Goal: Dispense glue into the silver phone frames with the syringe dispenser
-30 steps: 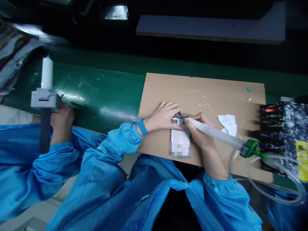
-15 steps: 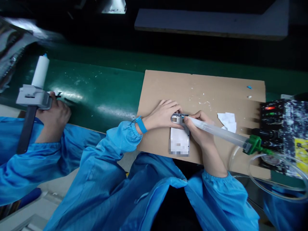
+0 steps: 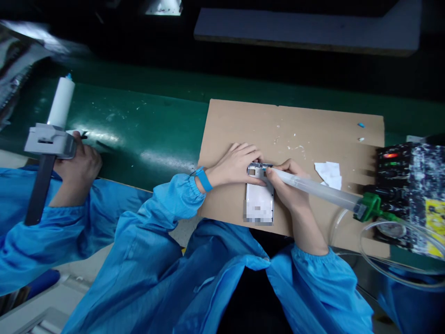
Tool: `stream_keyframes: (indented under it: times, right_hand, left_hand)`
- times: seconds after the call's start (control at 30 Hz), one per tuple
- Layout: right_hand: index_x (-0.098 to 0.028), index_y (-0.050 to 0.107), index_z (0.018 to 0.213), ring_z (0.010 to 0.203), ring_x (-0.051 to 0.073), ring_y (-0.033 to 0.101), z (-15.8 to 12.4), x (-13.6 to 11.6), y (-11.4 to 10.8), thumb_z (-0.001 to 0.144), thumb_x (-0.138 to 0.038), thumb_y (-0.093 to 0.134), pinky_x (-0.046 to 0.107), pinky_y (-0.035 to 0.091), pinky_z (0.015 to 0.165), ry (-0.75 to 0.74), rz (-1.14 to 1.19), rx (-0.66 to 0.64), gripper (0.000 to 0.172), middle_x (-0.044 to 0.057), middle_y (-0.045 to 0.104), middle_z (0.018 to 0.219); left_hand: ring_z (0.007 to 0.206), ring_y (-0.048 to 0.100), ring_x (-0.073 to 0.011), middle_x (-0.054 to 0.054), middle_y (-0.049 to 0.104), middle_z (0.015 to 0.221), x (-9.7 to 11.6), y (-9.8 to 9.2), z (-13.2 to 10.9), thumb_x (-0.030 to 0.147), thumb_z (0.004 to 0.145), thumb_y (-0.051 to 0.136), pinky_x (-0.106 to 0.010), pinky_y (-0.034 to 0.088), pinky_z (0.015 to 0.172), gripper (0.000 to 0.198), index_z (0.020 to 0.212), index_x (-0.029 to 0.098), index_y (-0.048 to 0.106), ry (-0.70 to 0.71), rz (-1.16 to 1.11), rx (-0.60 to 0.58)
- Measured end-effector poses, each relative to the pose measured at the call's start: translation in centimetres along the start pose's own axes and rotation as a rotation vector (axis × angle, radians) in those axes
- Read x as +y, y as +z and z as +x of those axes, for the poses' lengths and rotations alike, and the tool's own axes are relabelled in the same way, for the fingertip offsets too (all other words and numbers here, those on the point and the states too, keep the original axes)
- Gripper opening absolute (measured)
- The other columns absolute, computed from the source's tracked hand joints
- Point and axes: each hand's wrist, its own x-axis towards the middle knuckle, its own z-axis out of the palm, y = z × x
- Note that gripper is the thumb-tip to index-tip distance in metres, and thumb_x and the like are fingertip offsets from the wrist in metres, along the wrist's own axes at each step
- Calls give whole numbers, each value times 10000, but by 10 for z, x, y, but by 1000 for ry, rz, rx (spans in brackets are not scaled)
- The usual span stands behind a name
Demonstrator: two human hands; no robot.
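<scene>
A flat phone frame (image 3: 260,204), pale inside with cut-outs near its far end, lies on the brown cardboard sheet (image 3: 239,125). My left hand (image 3: 239,164) is closed around the frame's far left part, with the thumb across it and the fingers along the far edge. In my right hand (image 3: 288,185) is a clear dispensing syringe (image 3: 318,188), gripped like a pen. Its tip end meets the frame's far right part; the tip itself is hidden by my fingers. A green cap (image 3: 367,207) closes the syringe's rear and joins a clear tube.
Right of the cardboard stands a speckled dispenser box (image 3: 417,195) with knobs and a lit display. White paper scraps (image 3: 328,175) lie near my right hand. At left, a co-worker's hand (image 3: 81,162) holds a grey caulking-gun-like tool (image 3: 50,140) with a white cartridge.
The view has shifted very slightly. The co-worker's tool tilts a little to the right. My hands, the syringe and the phone frame stay nearly where they were.
</scene>
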Motion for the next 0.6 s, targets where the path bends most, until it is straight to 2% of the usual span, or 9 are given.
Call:
stream_keyframes:
  times: [0.6]
  right_hand:
    - [-265,628,786,638,205,653,0,3,0,910,-560,826,315,494,555,2,-3,-17,377,36,753,771]
  left_hand:
    - [1234,671,-301,-60,764,1247,0,0,0,698,941,867,-452,424,1067,544,1162,236,682,17,10,9]
